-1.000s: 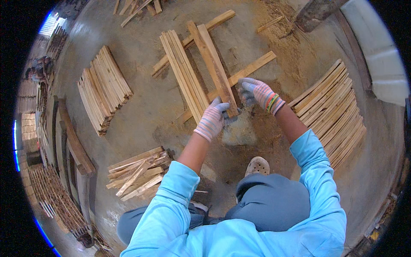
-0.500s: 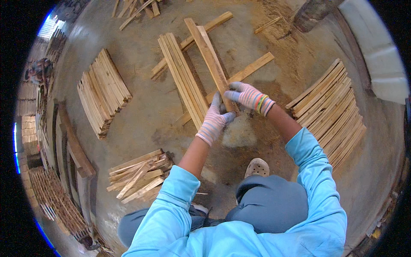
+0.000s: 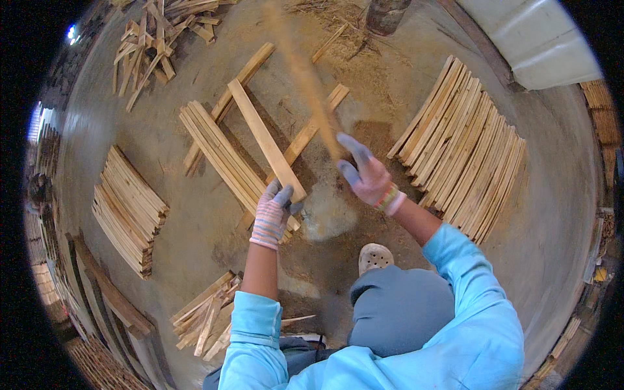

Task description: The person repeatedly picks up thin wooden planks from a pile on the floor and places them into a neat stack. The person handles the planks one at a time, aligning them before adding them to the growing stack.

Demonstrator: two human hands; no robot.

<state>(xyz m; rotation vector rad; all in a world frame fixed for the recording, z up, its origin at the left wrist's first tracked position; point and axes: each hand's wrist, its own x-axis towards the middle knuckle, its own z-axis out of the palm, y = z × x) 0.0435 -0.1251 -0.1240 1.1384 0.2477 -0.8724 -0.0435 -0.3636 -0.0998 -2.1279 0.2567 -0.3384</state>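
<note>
My left hand (image 3: 270, 216), in a striped glove with grey fingers, is closed around the near end of a pale wooden slat (image 3: 260, 133). That slat slants away across two wooden crosspieces (image 3: 255, 63) on the floor. My right hand (image 3: 372, 174), gloved alike, grips the near end of another wooden slat (image 3: 311, 88), smeared by motion and apart from the first. Just left of the left hand's slat, several slats lie side by side in a row (image 3: 218, 153) over the same crosspieces.
Neat rows of slats lie at the right (image 3: 465, 149) and at the left (image 3: 127, 214). Loose offcuts (image 3: 208, 315) sit near my left knee, with a larger scattered heap (image 3: 153, 45) at the far left. Thick beams (image 3: 114, 292) stand at the left edge; a post (image 3: 387, 14) rises at the back.
The two slats, held together before, are now apart: my right hand has swung one to the right, while my left hand keeps the other. The view has shifted rightward.
</note>
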